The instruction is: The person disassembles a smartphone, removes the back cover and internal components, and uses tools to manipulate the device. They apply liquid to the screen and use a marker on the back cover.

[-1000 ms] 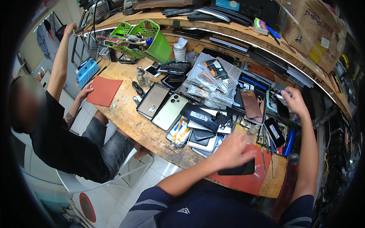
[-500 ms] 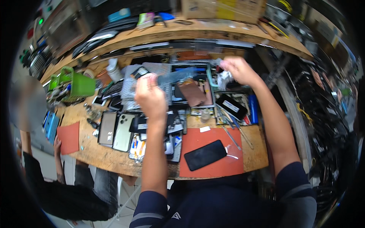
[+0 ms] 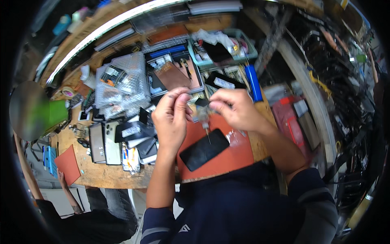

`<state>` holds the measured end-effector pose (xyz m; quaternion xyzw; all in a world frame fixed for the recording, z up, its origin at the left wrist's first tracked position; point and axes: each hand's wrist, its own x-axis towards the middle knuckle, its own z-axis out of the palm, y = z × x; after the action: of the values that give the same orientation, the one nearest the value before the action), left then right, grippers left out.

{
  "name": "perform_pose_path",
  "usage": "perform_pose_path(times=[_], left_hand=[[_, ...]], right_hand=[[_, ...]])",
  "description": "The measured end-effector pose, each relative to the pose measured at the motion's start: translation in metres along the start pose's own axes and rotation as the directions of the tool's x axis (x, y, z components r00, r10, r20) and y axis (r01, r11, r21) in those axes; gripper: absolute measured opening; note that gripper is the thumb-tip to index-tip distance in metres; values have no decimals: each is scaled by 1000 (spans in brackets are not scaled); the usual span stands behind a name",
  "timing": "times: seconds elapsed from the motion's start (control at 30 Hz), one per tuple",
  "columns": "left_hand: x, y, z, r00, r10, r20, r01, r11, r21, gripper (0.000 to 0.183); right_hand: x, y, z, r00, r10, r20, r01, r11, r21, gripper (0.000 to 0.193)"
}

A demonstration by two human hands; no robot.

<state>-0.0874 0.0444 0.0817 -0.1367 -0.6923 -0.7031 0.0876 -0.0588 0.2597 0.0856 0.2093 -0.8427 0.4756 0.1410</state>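
My left hand is raised over the bench with thumb and fingers pressed together; what they hold, if anything, is hidden. Facing it, my right hand is closed in a pinch. A small dark square piece shows by its fingertips, and I cannot tell whether they grip it. Below and between the hands is a small clear bottle with a thin needle tip, pointing toward the dark phone; whether a hand holds it is unclear. The phone lies on an orange-red mat, beside clear plastic film.
Left of the mat lie several phones and phone parts, including a pale phone. Farther back are bubble wrap, a tray of parts, a pale green basket and a blue cylinder. A co-worker's hand touches another mat.
My hands have come down and closer together above the phone. The blurred bluish strip beside my left hand no longer shows. The whole view has turned and shifted.
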Motion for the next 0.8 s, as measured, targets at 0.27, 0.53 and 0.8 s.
perform_pose_path(times=[0.27, 0.53, 0.8], left_hand=[[-93, -23, 6, 890, -58, 452, -285, 703, 652, 53], [0, -62, 9, 556, 8, 831, -798, 288, 530, 55], [16, -58, -17, 961, -127, 245, -114, 625, 772, 46]], right_hand=[[-95, 34, -50, 866, 483, -127, -401, 825, 399, 19], [-110, 42, -56, 812, 571, -122, -521, 803, 289, 31], [-151, 58, -60, 784, 599, -165, -517, 776, 361, 20]])
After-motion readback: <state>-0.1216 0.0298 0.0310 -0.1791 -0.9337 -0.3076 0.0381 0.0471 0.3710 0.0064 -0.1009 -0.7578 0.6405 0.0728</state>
